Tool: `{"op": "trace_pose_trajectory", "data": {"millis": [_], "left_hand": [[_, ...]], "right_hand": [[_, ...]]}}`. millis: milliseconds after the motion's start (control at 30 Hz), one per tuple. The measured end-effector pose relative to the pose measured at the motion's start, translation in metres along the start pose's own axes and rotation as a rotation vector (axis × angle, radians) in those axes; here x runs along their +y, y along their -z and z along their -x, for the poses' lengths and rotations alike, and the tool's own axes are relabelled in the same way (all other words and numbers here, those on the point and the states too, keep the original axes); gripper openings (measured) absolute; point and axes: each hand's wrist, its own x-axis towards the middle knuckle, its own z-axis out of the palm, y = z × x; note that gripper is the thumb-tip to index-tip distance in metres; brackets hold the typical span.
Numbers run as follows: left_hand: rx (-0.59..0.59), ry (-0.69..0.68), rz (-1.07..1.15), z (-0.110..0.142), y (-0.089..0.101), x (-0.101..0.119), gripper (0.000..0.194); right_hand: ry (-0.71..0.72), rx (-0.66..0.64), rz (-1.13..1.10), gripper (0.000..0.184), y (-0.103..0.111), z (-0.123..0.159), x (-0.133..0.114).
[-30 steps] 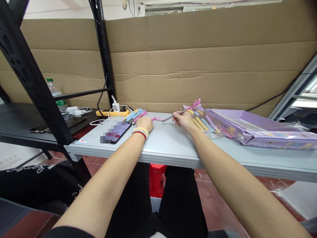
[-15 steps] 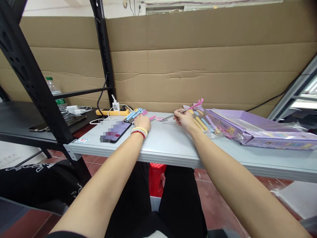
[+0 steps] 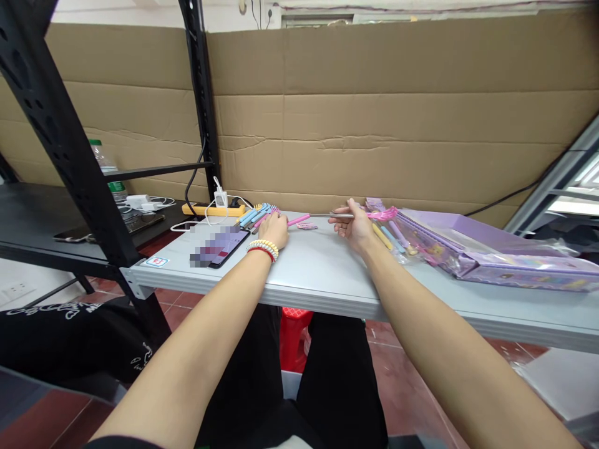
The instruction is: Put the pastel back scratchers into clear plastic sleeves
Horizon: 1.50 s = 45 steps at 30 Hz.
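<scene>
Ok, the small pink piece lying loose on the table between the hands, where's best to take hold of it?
The small pink piece lies flat and free on the gray table. Pinch its two long sides from above with fingertips. Come from the left hand side, since the right hand holds the metal rod.

brown cardboard sheets (image 3: 374, 112) lined up as a back wall behind a grey metal table (image 3: 327, 274). black perforated shelving uprights (image 3: 56, 131) on the left, with a dark shelf (image 3: 32, 218) beside the table. red-brown tiled floor (image 3: 402, 374) below, a red plastic stool (image 3: 292, 337) under the table. white wall (image 3: 140, 11) above the cardboard. even, bright indoor light.
</scene>
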Motion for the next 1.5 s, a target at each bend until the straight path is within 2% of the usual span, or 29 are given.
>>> {"op": "trace_pose_trajectory", "data": {"millis": [167,367,467,633,800,1033,1133,1267,1367,1433,1500], "left_hand": [[-0.022,-0.022,0.061,-0.002,0.001,-0.002,0.025],[-0.029,-0.168,0.218,-0.001,0.003,-0.001,0.025],[-0.026,-0.186,0.239,0.001,0.005,-0.001,0.030],[-0.003,-0.168,0.193,0.006,0.012,-0.002,0.046],[0.044,-0.197,0.081,0.010,0.018,0.004,0.052],[0.027,-0.243,0.021,0.019,0.021,0.024,0.059],[-0.014,-0.259,0.039,0.019,0.017,0.023,0.056],[0.008,-0.261,0.117,0.017,0.014,0.020,0.057],[0.050,-0.223,0.148,0.016,0.015,0.018,0.058],[0.083,-0.164,0.154,0.013,0.015,0.014,0.057],[0.117,-0.092,0.162,0.010,0.015,0.008,0.056]], "right_hand": [[-0.019,0.040,-0.107,0.052,0.000,0.003,-0.006],[-0.042,0.090,-0.218,0.035,0.007,-0.001,-0.007],[-0.042,0.095,-0.235,0.028,0.008,-0.002,-0.006],[-0.039,-0.014,-0.228,0.018,0.008,0.001,-0.007],[-0.012,-0.109,-0.168,0.016,0.008,0.002,-0.006],[0.092,-0.302,-0.091,0.017,-0.016,0.008,0.002],[0.057,-0.331,-0.025,0.015,-0.019,0.009,0.005],[0.009,-0.286,0.066,0.020,-0.018,0.008,0.008],[-0.004,-0.263,0.105,0.039,-0.017,0.005,0.009],[0.028,-0.212,0.078,0.052,-0.014,0.003,0.007],[0.116,-0.115,-0.026,0.058,-0.007,0.001,0.002]]}}
